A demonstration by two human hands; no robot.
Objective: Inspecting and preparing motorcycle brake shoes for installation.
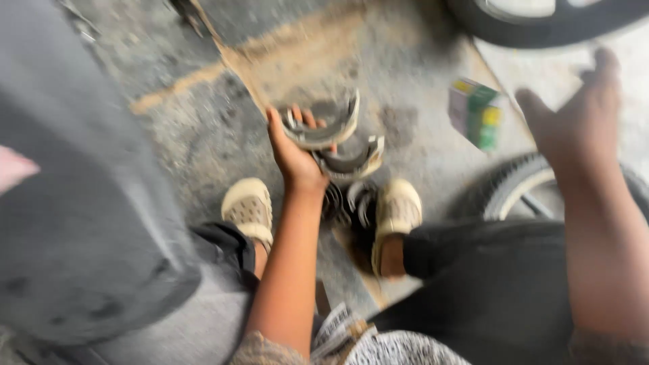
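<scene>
Rough grey concrete floor [203, 128], stained, with a tan strip running diagonally from upper centre toward lower centre. Frame is motion-blurred.

Bottom of frame: person seated or crouched, dark trousers, patterned fabric at the lower edge. Large grey blurred mass [81, 203] fills the left side, can't tell what it is.

Centre: 2 feet in beige perforated clogs, 1 at centre left [248, 211], 1 at centre right [395, 216]. Dark metal parts [351, 203] lie on the floor between them, detail blurred.

Left hand [295, 157]: forearm runs up from bottom centre, palm turned up, fingers curled around 2 curved metal brake shoes. Upper shoe [323, 128] sits across the fingers, second shoe [351, 161] just below and right of it, touching. Both are held above the floor, just above the feet.

Right hand [574, 115]: raised at upper right, fingers spread, holding nothing.

Further out: small green and yellow box [476, 111] on the floor, upper right of centre, contents not visible. Spoked tyre [514, 186] at right behind the right forearm. Another tyre [541, 23] along the top right edge.
</scene>
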